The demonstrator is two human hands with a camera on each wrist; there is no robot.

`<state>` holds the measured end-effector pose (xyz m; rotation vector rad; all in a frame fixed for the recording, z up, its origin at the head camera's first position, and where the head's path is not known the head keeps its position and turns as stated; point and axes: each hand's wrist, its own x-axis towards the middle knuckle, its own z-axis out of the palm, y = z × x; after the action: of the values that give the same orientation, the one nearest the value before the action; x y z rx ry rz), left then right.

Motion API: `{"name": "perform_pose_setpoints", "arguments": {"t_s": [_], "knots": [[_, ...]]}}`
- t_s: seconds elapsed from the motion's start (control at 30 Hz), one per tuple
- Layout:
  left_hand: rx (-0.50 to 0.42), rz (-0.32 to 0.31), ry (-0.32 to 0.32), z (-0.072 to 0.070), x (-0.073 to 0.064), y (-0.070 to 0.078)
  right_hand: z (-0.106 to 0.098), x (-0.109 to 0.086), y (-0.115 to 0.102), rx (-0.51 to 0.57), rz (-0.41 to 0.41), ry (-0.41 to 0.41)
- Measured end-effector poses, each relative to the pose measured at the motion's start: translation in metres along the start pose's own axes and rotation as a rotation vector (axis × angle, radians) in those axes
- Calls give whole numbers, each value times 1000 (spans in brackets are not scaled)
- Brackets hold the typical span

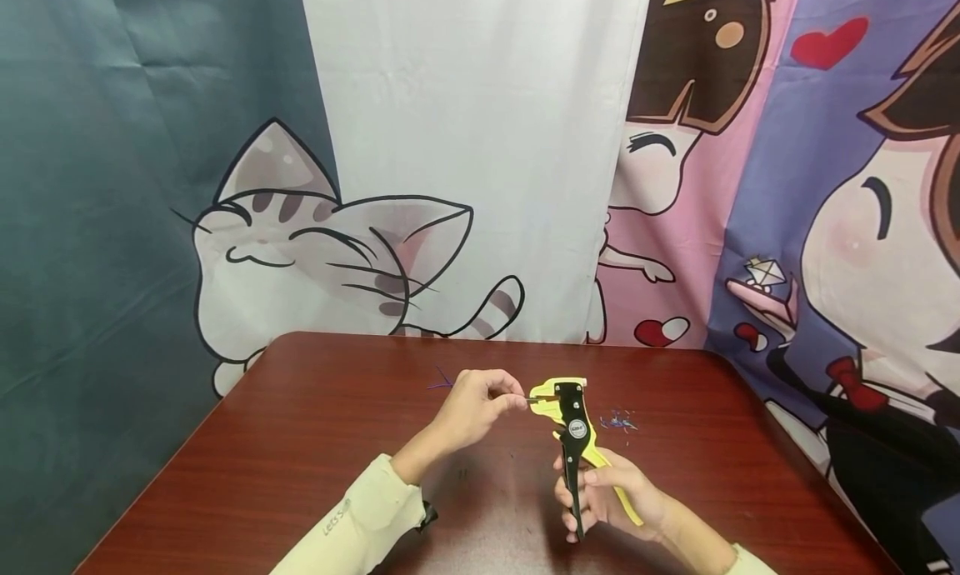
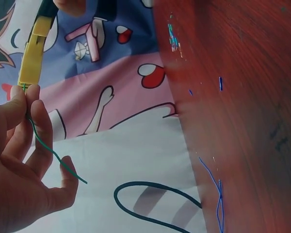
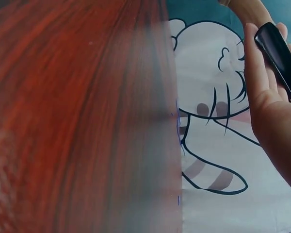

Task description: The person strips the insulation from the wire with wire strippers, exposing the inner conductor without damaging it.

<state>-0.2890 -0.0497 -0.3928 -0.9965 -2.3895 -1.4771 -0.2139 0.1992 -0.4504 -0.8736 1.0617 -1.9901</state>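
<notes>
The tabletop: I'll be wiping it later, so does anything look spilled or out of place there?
Yes. Tiny, mostly blue scraps lie scattered on the tabletop, right of the wire stripper in the right hand, looking like stray litter. A short blue piece lies apart from them.

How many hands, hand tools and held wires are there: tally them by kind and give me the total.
Hands: 2 (left hand, right hand)
Hand tools: 1 (yellow-and-black wire stripper, in the right hand)
Held wires: 1 (green wire, in the left hand)
Total: 4
</notes>
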Motion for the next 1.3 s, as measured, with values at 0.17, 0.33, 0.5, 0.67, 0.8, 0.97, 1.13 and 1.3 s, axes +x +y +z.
{"name": "perform_pose_setpoints", "arguments": {"t_s": [0.17, 0.33, 0.5, 0.67, 0.8, 0.97, 1.13, 1.3], "knots": [[-26, -11, 10, 2, 0, 0, 1, 0, 1, -12, -2, 21], [-55, -18, 6, 5, 0, 0, 2, -1, 2, -30, -4, 30], [-52, -12, 7, 6, 0, 1, 3, -1, 2, -38, -4, 32], [-59, -11, 10, 7, 0, 2, 3, -1, 2, -39, -8, 36], [-71, -6, 14, 8, 0, 3, 4, -1, 3, -36, -15, 47], [-73, 13, 4, 9, -1, 3, 5, -1, 3, -36, -28, 58], [-43, 3, -1, 7, -5, -2, 4, -2, 3, -43, -28, 72], [-6, 17, 3, 6, -8, -8, 4, -3, 3, -39, -34, 86]]}}
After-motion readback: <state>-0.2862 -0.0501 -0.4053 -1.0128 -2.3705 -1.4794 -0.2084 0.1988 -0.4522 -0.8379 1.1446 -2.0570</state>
